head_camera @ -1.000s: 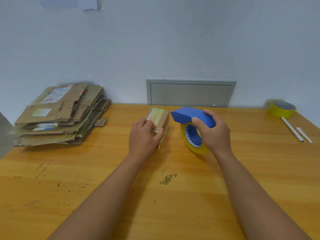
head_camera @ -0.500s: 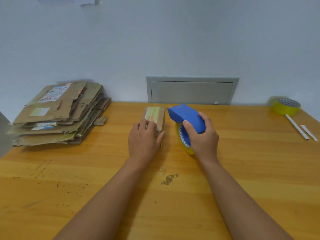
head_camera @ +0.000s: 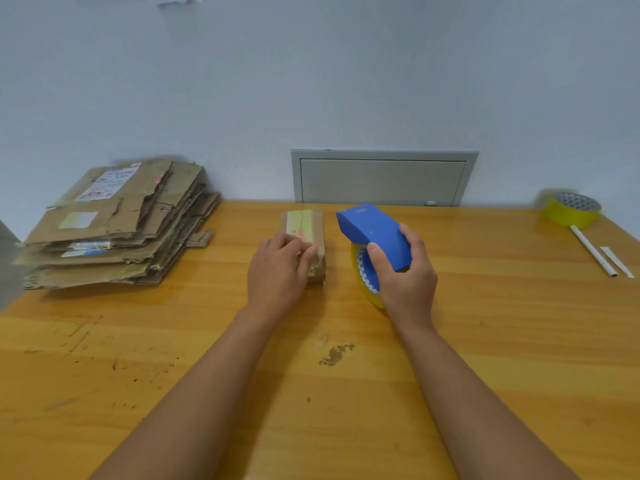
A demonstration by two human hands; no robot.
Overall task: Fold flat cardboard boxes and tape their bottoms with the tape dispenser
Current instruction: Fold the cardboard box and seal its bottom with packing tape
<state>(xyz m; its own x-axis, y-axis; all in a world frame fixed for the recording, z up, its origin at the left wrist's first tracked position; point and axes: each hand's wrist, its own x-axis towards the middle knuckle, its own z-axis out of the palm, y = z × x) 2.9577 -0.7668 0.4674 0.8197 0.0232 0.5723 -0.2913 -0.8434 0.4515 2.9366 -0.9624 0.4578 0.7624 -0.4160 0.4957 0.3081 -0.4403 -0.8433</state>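
Your table is glossy varnished wood, scuffed in spots; box is matt brown cardboard with shiny tape on top; dispenser is smooth blue plastic; stack is rough, torn cardboard.

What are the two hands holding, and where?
The right hand grips the tape dispenser by its blue body. The left hand rests on the small box, at its near end.
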